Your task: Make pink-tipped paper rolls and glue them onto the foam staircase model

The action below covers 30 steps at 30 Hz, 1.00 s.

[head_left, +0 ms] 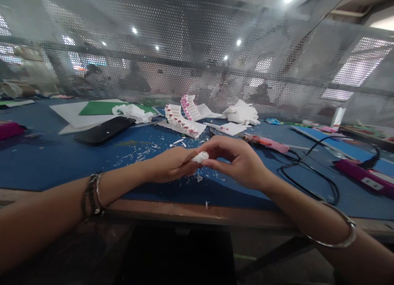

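Near the front edge of the blue table, both my hands meet around a small white rolled piece [201,157], which looks like paper or thin foam. My left hand [170,164] is closed, with the piece held between its thumb and fingers. The thumb and fingertips of my right hand [237,159] pinch the piece's right end. Beyond the hands, pleated white strips [181,121] with pink and red tips stand on the table. White scraps [179,143] lie scattered around the hands.
A black phone [105,130] lies at left by green sheets [101,108] and crumpled white paper [135,112]. At right are a pink-handled soldering-iron-like tool [267,143], its black cable [303,178] and a purple power strip [363,176]. A perforated metal screen [184,42] stands behind.
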Motion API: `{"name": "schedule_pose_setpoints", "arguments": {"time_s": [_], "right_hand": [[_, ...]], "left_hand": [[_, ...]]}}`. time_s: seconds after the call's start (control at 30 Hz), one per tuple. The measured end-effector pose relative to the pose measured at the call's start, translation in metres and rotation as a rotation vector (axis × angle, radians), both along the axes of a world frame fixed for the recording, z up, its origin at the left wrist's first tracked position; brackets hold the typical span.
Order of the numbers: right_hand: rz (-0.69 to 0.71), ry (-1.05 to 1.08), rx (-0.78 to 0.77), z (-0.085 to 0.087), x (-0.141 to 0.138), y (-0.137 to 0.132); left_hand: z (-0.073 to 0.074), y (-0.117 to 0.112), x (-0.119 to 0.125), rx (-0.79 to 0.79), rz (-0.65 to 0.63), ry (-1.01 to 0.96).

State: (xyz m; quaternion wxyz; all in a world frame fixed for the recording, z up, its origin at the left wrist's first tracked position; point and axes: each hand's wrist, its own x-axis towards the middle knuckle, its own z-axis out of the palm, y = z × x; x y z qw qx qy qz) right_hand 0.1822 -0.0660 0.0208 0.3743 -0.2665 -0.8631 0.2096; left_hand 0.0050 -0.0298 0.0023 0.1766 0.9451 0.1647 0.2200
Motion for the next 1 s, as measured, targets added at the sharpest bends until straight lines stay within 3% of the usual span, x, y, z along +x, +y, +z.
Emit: {"name": "schedule_pose_setpoints", "arguments": {"time_s": [0.7,1.0], "right_hand": [[0.023,0.001,0.007,0.0010,0.0044,0.0004],[-0.056,0.082,-0.038,-0.0028,-0.0049,0.0014]], "left_hand": [[0.0022,-0.0019,-0.0007,-0.195,-0.085,-0.030],[-0.0016,0.0022,0.0014,0.178,0.118,0.002]]}}
